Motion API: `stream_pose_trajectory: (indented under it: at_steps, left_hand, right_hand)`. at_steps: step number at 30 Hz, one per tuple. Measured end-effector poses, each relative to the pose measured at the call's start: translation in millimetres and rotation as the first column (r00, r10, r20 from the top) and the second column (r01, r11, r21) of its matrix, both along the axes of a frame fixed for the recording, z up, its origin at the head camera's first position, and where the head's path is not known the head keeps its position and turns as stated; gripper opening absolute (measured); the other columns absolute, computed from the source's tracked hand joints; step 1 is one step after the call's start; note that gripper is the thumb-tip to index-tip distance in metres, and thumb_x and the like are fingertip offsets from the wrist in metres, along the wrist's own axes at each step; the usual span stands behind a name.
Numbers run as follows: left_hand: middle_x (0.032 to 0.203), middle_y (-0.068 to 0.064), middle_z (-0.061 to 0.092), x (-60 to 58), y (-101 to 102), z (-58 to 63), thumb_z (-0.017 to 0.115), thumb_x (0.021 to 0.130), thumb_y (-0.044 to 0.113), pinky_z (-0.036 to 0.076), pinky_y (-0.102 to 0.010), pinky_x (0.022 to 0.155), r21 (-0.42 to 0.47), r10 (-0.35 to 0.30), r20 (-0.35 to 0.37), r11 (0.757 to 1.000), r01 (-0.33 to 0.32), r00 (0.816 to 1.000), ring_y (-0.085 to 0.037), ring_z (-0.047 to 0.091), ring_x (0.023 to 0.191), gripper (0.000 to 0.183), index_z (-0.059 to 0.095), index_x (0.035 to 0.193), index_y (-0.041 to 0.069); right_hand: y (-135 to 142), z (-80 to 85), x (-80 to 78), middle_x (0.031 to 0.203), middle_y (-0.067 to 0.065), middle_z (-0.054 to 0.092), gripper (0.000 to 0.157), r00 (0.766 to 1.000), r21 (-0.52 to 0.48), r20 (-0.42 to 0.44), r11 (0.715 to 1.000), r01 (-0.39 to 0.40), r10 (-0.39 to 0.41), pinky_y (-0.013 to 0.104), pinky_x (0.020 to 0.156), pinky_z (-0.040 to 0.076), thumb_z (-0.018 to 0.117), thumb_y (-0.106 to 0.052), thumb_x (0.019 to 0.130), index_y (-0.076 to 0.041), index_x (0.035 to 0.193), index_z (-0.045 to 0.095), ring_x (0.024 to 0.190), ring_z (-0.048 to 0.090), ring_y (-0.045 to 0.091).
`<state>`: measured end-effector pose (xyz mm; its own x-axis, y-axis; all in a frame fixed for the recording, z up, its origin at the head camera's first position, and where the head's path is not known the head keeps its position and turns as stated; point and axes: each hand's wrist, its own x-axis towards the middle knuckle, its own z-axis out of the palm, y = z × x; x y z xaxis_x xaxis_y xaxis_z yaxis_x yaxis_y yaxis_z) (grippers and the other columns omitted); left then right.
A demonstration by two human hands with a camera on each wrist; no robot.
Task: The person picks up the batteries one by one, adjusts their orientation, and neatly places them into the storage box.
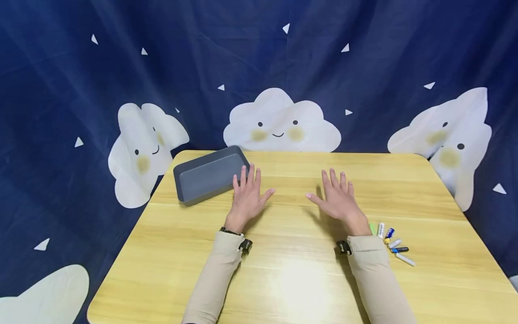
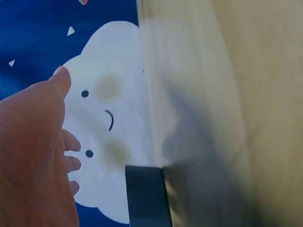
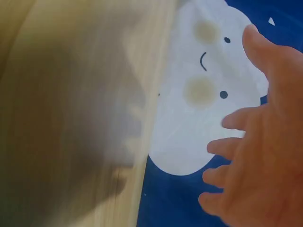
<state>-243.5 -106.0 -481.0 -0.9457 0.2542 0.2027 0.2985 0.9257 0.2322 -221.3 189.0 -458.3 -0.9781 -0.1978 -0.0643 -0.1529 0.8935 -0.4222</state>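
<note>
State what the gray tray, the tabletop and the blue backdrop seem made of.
Gray tray: probably plastic, perhaps coated metal; matte, evenly colored, thin-walled.
Tabletop: wood or wood-look laminate; grain stripes show, and a bright glare suggests a smooth, glossy finish.
Blue backdrop: likely cloth, faintly sheened; it hangs in soft folds.

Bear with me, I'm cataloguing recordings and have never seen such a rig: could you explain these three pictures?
There is no machine: these are a person's bare left hand and right hand, with beige cloth sleeves. The wide picture comes from a camera worn on the head; the two closer ones come from cameras on the left and right wrists. On the pale yellow wood-grain table lie a dark grey, open rectangular tray, by the left fingers, and several small multicoloured cylinders, perhaps batteries, near the right wrist. Behind hangs a navy cloth with smiling white clouds. Both hands are spread, holding nothing.
</note>
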Motion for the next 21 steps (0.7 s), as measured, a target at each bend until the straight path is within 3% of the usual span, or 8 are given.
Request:
stream_pose_trajectory:
  at_steps: [5,10,16,21]
  left_hand:
    - [0.175,-0.018,0.008,-0.7,-24,6.8,0.039,0.105,0.065,0.007,-0.069,0.128,0.044,0.027,0.02,0.999,-0.028,0.999,-0.041,0.002,0.163,0.09,0.019,0.165,0.001]
    - [0.175,-0.021,0.005,1.1,-61,11.9,0.037,0.104,0.066,0.005,-0.07,0.128,0.13,0.089,0.081,0.987,-0.099,0.993,-0.04,-0.003,0.163,0.093,0.015,0.164,-0.002]
    - [0.175,-0.022,0.001,9.8,-109,17.3,0.041,0.102,0.068,-0.001,-0.068,0.128,0.247,0.179,0.135,0.946,-0.208,0.975,-0.042,-0.004,0.162,0.099,0.013,0.164,-0.004]
    - [0.173,-0.027,0.004,17.4,-145,11.0,0.045,0.103,0.065,0.003,-0.067,0.129,0.307,0.28,0.132,0.901,-0.307,0.951,-0.049,0.001,0.16,0.1,0.011,0.163,-0.007]
  right_hand:
    - [-12,3.1,-9.7,0.172,0.026,0.01,0.094,0.996,-0.141,-0.084,0.989,-0.03,0.019,0.069,0.128,0.007,0.052,-0.059,0.103,-0.004,0.167,0.009,0.158,0.006,0.054]
    - [-30,5.1,-26.9,0.171,0.021,0.023,0.088,0.996,-0.319,-0.083,0.945,-0.064,0.039,0.058,0.131,0.02,0.059,-0.051,0.102,-0.006,0.166,0.019,0.159,0.021,0.042]
    - [-55,-1.4,-49.0,0.167,0.021,0.035,0.082,0.996,-0.447,-0.035,0.891,-0.085,0.077,0.058,0.129,0.026,0.062,-0.044,0.102,-0.006,0.164,0.025,0.156,0.031,0.041]
    - [-78,-9.2,-62.8,0.16,0.022,0.044,0.079,0.992,-0.449,-0.006,0.886,-0.112,0.122,0.058,0.123,0.037,0.064,-0.04,0.102,-0.005,0.163,0.029,0.148,0.042,0.042]
